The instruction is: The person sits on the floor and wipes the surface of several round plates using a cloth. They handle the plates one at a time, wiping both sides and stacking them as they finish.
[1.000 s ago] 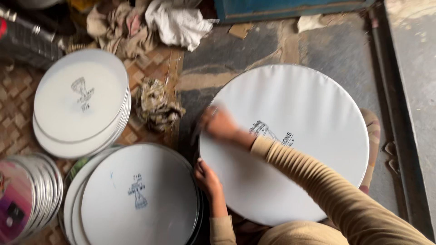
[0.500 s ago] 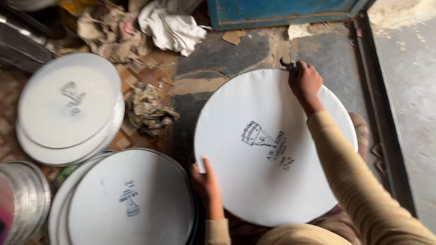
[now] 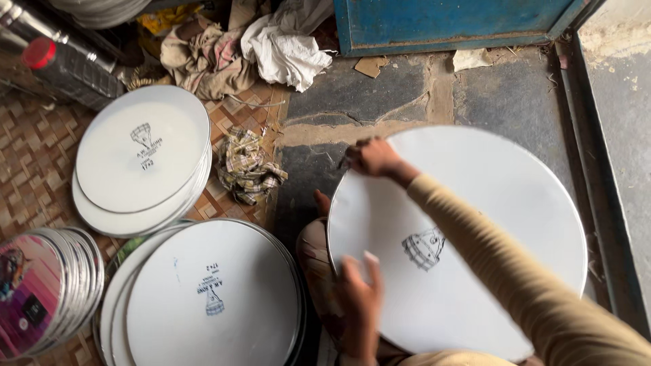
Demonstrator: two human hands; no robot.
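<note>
Grip: right hand pinching far-left rim, left hand holding near rim of large white disc; disc stacks left.

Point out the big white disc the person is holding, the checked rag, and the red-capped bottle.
big white disc (image 3: 502,203), head view, bare upper face.
checked rag (image 3: 247,166), head view, crumpled middle.
red-capped bottle (image 3: 38,53), head view, red cap.

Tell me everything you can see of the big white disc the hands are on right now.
The big white disc is round, smooth and matte white, with a thin metallic-looking rim and a small dark printed emblem near its middle. It lies tilted over the person's lap and the stone floor. The right hand grips its upper left edge, seemingly with a small tool; the left hand, blurred, presses on its lower left rim.
</note>
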